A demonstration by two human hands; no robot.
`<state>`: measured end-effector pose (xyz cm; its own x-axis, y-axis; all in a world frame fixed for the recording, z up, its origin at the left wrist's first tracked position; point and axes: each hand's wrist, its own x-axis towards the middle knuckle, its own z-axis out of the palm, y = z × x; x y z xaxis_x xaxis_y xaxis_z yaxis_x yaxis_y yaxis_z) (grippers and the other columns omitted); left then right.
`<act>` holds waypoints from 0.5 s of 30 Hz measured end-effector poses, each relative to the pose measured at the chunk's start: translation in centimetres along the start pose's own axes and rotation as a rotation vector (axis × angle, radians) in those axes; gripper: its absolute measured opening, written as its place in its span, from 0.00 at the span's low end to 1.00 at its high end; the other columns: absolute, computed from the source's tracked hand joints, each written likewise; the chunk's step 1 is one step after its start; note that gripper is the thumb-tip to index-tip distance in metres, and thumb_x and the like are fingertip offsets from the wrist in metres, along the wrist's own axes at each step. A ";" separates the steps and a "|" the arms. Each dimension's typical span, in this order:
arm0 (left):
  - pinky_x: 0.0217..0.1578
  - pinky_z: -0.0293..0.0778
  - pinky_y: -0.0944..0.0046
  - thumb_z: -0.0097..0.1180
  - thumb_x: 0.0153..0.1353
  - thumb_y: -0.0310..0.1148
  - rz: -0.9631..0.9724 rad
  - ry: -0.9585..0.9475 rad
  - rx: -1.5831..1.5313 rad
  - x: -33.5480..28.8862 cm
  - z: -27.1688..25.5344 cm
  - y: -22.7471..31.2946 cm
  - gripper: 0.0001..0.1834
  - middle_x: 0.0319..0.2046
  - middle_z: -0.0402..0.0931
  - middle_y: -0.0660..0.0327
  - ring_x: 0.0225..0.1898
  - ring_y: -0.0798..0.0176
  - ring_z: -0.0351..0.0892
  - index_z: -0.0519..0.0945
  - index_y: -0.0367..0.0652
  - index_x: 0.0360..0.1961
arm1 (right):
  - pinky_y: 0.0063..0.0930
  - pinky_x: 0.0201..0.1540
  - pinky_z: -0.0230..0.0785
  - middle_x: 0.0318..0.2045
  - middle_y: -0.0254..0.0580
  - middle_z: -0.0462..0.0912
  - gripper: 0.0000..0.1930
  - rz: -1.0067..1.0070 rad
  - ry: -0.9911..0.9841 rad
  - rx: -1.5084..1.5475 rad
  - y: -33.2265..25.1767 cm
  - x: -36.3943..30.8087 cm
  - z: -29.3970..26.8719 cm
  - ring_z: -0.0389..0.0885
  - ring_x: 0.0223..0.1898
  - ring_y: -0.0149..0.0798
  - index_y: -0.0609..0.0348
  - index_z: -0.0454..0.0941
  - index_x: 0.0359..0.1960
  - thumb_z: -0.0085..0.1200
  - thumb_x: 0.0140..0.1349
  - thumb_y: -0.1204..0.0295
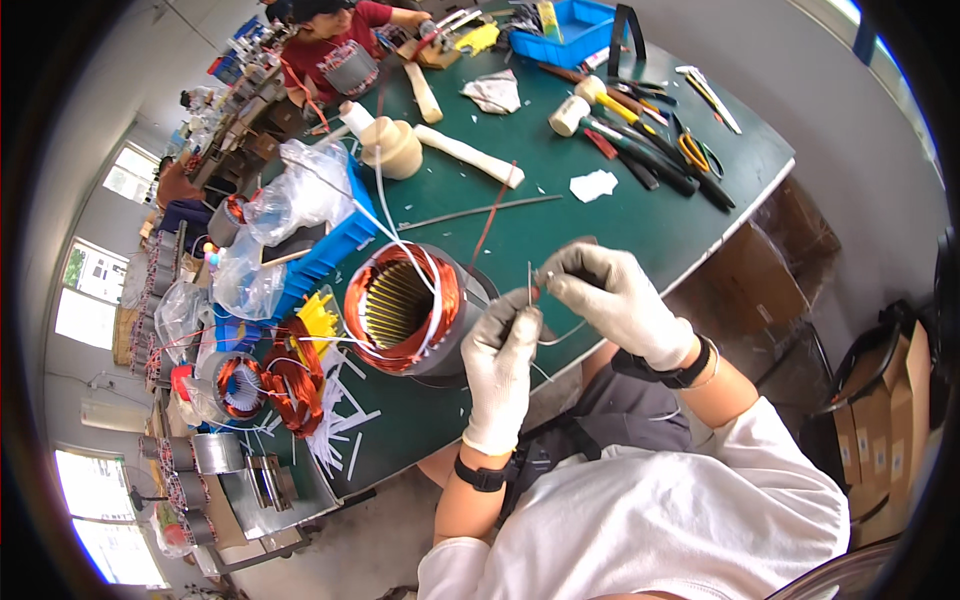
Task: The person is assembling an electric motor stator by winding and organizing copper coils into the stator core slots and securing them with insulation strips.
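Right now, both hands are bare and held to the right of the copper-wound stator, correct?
Not bare: in the head view, the left hand and right hand both wear white gloves. They are indeed held to the right of the copper-wound stator.

Matt cloth gloves [492, 400] are covering the left hand [500, 365] and the right hand [615, 295]. Left of them, copper wire [447, 292] is shining; farther left, crinkled plastic bags [300, 190] are gleaming. Beyond the hands, the tabletop [640, 235] is looking smooth and a paper scrap [594, 186] matt.
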<state>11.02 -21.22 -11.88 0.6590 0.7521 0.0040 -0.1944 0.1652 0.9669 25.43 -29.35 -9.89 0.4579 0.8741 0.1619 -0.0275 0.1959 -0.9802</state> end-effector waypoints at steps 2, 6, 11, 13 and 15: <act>0.20 0.55 0.80 0.55 0.66 0.30 -0.001 0.011 0.037 0.3 0.5 0.0 0.11 0.24 0.77 0.72 0.19 0.85 0.60 0.80 0.39 0.48 | 0.20 0.38 0.70 0.32 0.35 0.82 0.10 0.001 0.049 -0.067 0.4 0.4 -0.3 0.75 0.33 0.22 0.69 0.80 0.39 0.52 0.64 0.73; 0.21 0.56 0.80 0.56 0.66 0.30 0.001 0.005 0.050 0.9 0.9 -0.1 0.11 0.23 0.77 0.71 0.20 0.85 0.62 0.80 0.40 0.47 | 0.18 0.35 0.70 0.30 0.36 0.84 0.11 0.041 0.044 -0.051 0.2 1.1 -0.8 0.75 0.32 0.21 0.68 0.81 0.40 0.54 0.63 0.71; 0.21 0.50 0.78 0.56 0.67 0.33 0.002 -0.027 -0.039 1.6 1.2 -0.4 0.12 0.20 0.71 0.72 0.19 0.82 0.58 0.80 0.39 0.48 | 0.18 0.33 0.70 0.28 0.35 0.84 0.11 0.001 0.065 -0.052 0.5 2.0 -1.0 0.76 0.31 0.21 0.68 0.82 0.38 0.55 0.62 0.70; 0.21 0.50 0.79 0.56 0.67 0.32 0.014 -0.014 -0.020 1.8 1.2 -0.5 0.12 0.20 0.71 0.71 0.20 0.82 0.58 0.80 0.39 0.48 | 0.19 0.32 0.70 0.28 0.35 0.84 0.11 0.033 0.049 0.005 0.6 2.2 -1.2 0.76 0.30 0.22 0.67 0.82 0.37 0.55 0.61 0.70; 0.21 0.50 0.79 0.56 0.67 0.32 0.019 -0.013 -0.005 2.0 1.2 -0.5 0.12 0.20 0.71 0.71 0.20 0.82 0.59 0.80 0.39 0.48 | 0.19 0.32 0.70 0.28 0.35 0.84 0.11 0.065 0.028 0.025 0.6 2.4 -1.4 0.76 0.30 0.22 0.67 0.83 0.37 0.55 0.61 0.70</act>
<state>13.30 -20.56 -12.02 0.6643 0.7470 0.0251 -0.2102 0.1544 0.9654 27.74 -27.76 -10.28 0.4790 0.8727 0.0944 -0.0799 0.1505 -0.9854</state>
